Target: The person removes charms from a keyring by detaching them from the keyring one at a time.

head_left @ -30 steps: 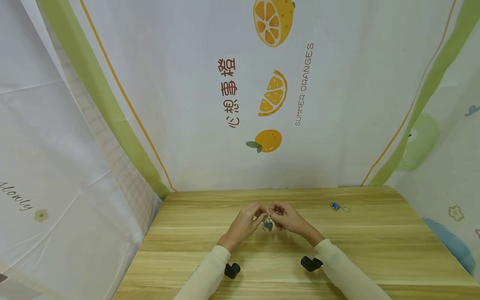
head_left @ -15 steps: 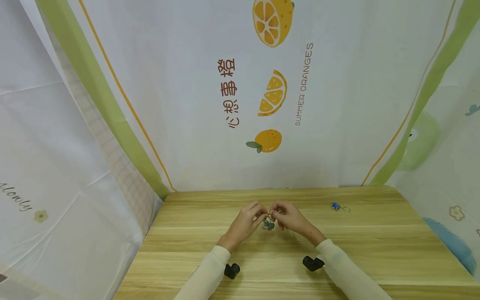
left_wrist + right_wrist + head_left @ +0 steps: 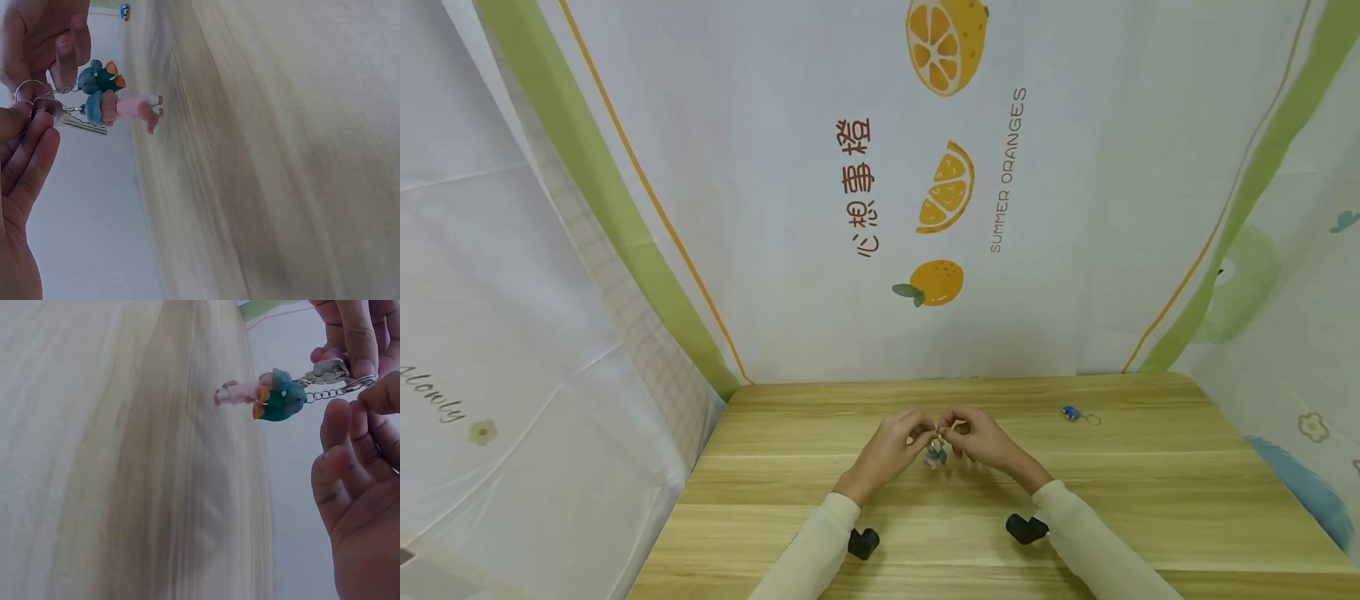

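Above the wooden table, my left hand [image 3: 895, 437] and right hand [image 3: 973, 435] meet at the fingertips over a keychain. Between the left thumb and fingers is pinched a silver key [image 3: 84, 124], its toothed blade pointing outward. My right fingers pinch the metal split ring [image 3: 360, 383] beside the key's head. From the ring, on short chains, hang two small figurines. One is a grey-and-green animal figurine [image 3: 284, 400] with orange feet; the other is a pink-clothed figurine [image 3: 128, 107] with a blue top. Fingers partly hide the ring and key head.
A blue keychain [image 3: 1071, 413] with its own ring lies on the table [image 3: 1150, 483] at the back right. Behind the table hangs a white curtain [image 3: 790, 317] printed with oranges. Black angular pieces [image 3: 1026, 528] sit by both sleeves.
Both hands stay nearly in place with small finger movements at the ring. The figurines bunch up slightly, then hang a little lower and more apart.
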The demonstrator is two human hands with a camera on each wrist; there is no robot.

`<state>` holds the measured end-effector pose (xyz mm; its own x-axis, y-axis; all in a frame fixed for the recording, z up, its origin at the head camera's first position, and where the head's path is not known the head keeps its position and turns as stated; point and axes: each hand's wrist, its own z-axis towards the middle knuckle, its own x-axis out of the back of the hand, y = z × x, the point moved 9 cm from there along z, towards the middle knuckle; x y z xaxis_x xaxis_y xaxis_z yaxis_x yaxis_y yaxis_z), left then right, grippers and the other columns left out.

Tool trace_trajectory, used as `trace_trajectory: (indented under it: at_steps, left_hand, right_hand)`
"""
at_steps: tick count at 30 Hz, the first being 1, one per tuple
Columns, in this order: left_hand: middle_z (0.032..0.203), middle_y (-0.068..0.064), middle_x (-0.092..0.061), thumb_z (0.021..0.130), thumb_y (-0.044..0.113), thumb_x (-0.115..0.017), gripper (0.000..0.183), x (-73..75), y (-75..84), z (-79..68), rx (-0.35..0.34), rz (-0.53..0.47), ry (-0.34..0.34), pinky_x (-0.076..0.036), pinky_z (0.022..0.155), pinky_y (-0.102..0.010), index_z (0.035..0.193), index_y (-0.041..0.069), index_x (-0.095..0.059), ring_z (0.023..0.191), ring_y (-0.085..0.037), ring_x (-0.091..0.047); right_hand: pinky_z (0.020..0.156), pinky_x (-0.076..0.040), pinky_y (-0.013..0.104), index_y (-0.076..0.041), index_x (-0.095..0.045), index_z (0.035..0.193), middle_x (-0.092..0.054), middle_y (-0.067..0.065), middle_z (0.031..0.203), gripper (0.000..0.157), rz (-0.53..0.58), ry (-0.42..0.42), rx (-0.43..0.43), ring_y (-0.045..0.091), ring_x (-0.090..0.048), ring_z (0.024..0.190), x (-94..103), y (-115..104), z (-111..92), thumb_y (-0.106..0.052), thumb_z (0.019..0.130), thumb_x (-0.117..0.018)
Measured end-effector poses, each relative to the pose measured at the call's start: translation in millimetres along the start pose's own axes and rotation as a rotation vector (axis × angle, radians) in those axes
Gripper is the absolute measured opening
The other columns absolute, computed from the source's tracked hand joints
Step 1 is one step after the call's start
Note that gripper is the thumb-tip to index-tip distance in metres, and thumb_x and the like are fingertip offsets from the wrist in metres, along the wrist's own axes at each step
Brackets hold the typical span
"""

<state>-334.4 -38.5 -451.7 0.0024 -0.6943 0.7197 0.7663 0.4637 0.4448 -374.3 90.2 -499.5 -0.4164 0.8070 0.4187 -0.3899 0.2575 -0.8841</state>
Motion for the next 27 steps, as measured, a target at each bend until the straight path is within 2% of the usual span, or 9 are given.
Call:
trace_trajectory:
  at_steps: [7,12,16,20,25,27]
  left_hand:
    - [0.106,-0.005,-0.074,0.102,0.007,-0.070,0.006,-0.5,-1.9,-1.4,0.005,-0.023,0.004,-0.060,0.081,-0.017,0.108,0.007,-0.072,0.093,-0.014,-0.075]
    - [0.106,-0.005,-0.074,0.102,0.007,-0.071,0.006,0.3,-2.6,-1.8,0.011,-0.018,0.006,-0.060,0.080,-0.016,0.108,0.008,-0.072,0.092,-0.013,-0.074]
    - [0.105,-0.004,-0.073,0.102,0.006,-0.071,0.006,0.3,-2.8,-2.4,0.013,-0.022,0.002,-0.059,0.079,-0.015,0.108,0.008,-0.073,0.090,-0.012,-0.074]
    - [0.106,-0.004,-0.074,0.102,0.006,-0.071,0.009,0.2,-1.3,-3.2,-0.002,-0.007,0.002,-0.059,0.078,-0.015,0.110,0.008,-0.074,0.089,-0.011,-0.073]
    - [0.106,-0.004,-0.075,0.101,0.005,-0.072,0.010,-1.3,-1.3,-3.6,-0.018,0.008,-0.004,-0.058,0.079,-0.014,0.111,0.006,-0.075,0.087,-0.010,-0.072]
    - [0.106,-0.004,-0.075,0.101,0.004,-0.072,0.010,-1.4,-1.6,-3.8,-0.019,0.012,-0.004,-0.058,0.079,-0.014,0.111,0.006,-0.075,0.087,-0.010,-0.072]
  right_hand:
    - [0.048,-0.046,0.023,-0.003,-0.067,0.126,-0.069,0.017,0.115,0.021,0.013,-0.018,-0.007,0.051,-0.065,0.070,-2.6,-2.5,-1.4,-0.010,0.110,-0.055]
    - [0.048,-0.048,0.026,-0.005,-0.067,0.124,-0.067,0.016,0.113,0.018,0.028,-0.024,-0.004,0.053,-0.062,0.070,-3.8,-2.0,-1.2,-0.011,0.111,-0.057]
    - [0.049,-0.052,0.031,-0.008,-0.069,0.120,-0.069,0.015,0.111,0.014,-0.003,-0.006,0.026,0.051,-0.063,0.068,-2.7,-2.9,-0.9,-0.012,0.110,-0.059]
    - [0.052,-0.055,0.037,-0.009,-0.072,0.114,-0.069,0.014,0.111,0.011,-0.047,0.018,0.078,0.038,-0.064,0.062,-1.5,-5.1,-1.5,-0.010,0.109,-0.062]
    - [0.049,-0.051,0.029,-0.008,-0.073,0.110,-0.068,0.015,0.105,0.008,-0.087,0.052,0.134,0.009,-0.054,0.055,-1.3,-6.6,-2.4,-0.009,0.106,-0.066]
    - [0.048,-0.050,0.026,-0.008,-0.073,0.111,-0.068,0.015,0.104,0.008,-0.088,0.057,0.140,0.007,-0.052,0.054,-2.0,-6.4,-2.2,-0.009,0.106,-0.066]
